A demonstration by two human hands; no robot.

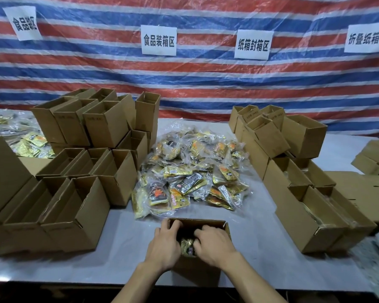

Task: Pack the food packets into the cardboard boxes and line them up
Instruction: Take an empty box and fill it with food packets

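- Left hand reaches into the open cardboard box at 6 o'clock, fingers curled down inside its left wall; grip or mere push cannot be told
- Right hand lies over the box's right half, fingers bent onto the gold packets inside; pinch or press not clear. Likely both hands are tamping the load so it sits below the rim
- The box stands upright at the near edge of the table, close to the body, probably for easy reach
- At 12 o'clock, just beyond it, is the loose heap of food packets, the supply
- At 9 to 10 o'clock stand stacked empty boxes, mouths up, ready to draw from
- At 2 to 3 o'clock are boxes in a row, some showing gold contents; these look like the finished line
- Farthest, a striped tarp with paper signs
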